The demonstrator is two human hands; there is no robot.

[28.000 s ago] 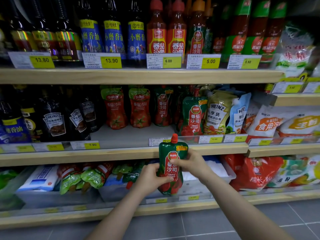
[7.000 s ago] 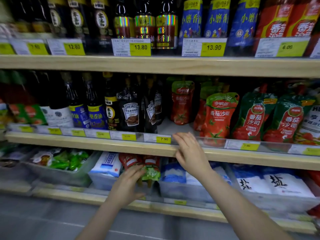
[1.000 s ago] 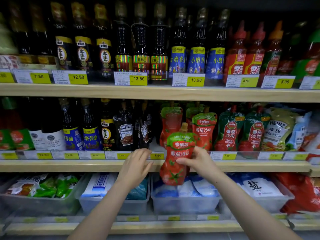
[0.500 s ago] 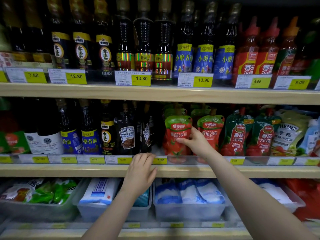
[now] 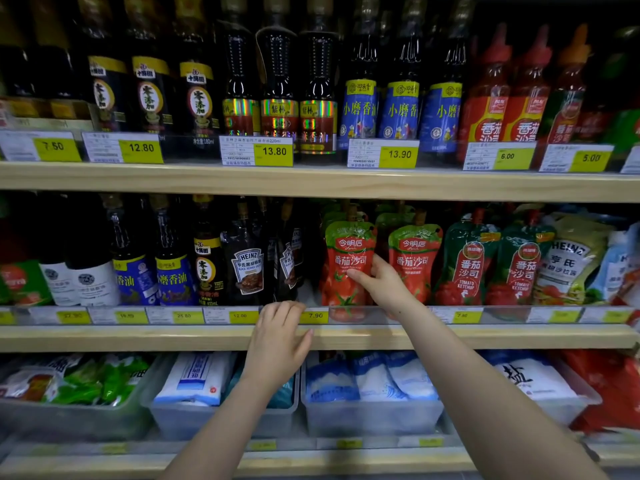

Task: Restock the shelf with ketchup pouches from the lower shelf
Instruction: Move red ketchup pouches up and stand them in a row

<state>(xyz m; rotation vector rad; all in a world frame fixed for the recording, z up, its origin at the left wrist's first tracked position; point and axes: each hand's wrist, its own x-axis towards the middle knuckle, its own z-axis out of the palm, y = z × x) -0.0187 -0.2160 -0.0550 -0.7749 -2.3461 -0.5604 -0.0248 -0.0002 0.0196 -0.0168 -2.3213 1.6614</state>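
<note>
Middle shelf (image 5: 207, 337), front row: ketchup pouch (image 5: 348, 268) upright behind the rail, second pouch (image 5: 414, 261) just beside at 3 o'clock, more pouches behind both. Heinz bottles (image 5: 247, 265) at 9 o'clock of the first pouch, gap between. Right hand (image 5: 379, 282) on the first pouch's 3 o'clock edge, fingers across its front. Left hand (image 5: 280, 337) at 7 o'clock of that pouch, resting on the shelf lip over the price tag (image 5: 315, 315). Lower shelf: bins (image 5: 370, 415) of bags directly beneath. Top shelf (image 5: 311, 183): bottles standing in rows.
</note>
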